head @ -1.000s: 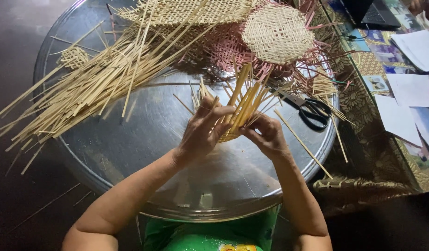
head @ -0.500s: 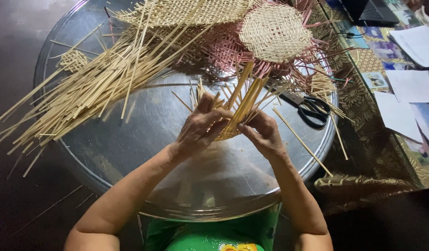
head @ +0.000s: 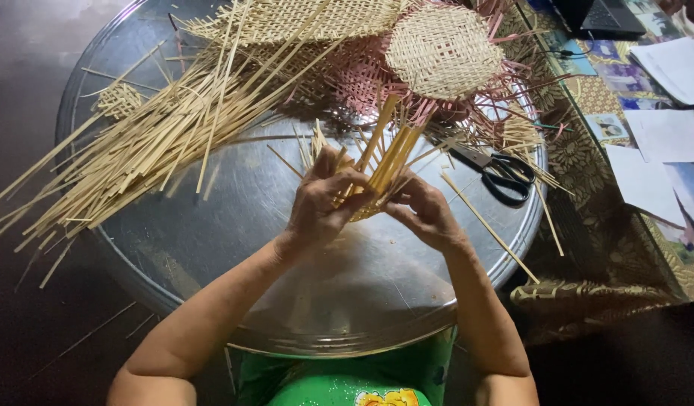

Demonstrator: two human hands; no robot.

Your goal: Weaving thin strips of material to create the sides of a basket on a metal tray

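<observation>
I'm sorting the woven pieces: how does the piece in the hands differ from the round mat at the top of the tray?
The piece in the hands is small with long loose strips sticking up; the round mat is larger, flat, closely woven. The first is held, the second lies among pink strips. Both are pale straw-coloured weave.

Brightness: I see a dim room, with the floor (head: 31,331) nearly black around the work.
Source: light falls from above, towards the far side.
Glare: the round metal tray (head: 212,248) gives a soft grey sheen, no harsh hotspot.
Shadows: dark patches lie under the loose strips (head: 136,150) and the woven discs (head: 441,49).
Sharpness: my left hand (head: 324,207) and right hand (head: 426,210) look crisp.
Edges: wide-angle bending curves the tray rim; corners darken.
</observation>
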